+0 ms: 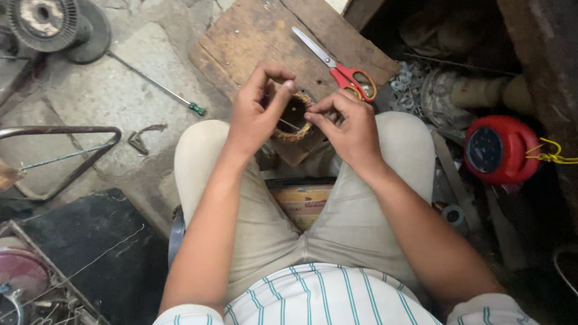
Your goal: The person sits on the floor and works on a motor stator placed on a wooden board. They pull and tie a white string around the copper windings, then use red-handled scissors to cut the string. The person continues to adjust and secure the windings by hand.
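Copper-wound ring coil point(293, 123), dark hollow centre, sits between both hands: left hand point(256, 111) pinches its far rim, right hand point(349, 126) grips its right edge.

Red-handled scissors point(337, 63), teal-striped white shirt point(313, 298)

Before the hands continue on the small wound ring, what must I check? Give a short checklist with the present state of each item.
1. Left hand grips the wound ring: ok, fingers on its rim.
2. Right hand pinches at the ring's edge: ok.
3. Thin wire across the opening unbroken: cannot tell.
4. Scissors close by: ok, on the wooden board.
5. Screwdriver close by: not ok, lies apart on the floor.
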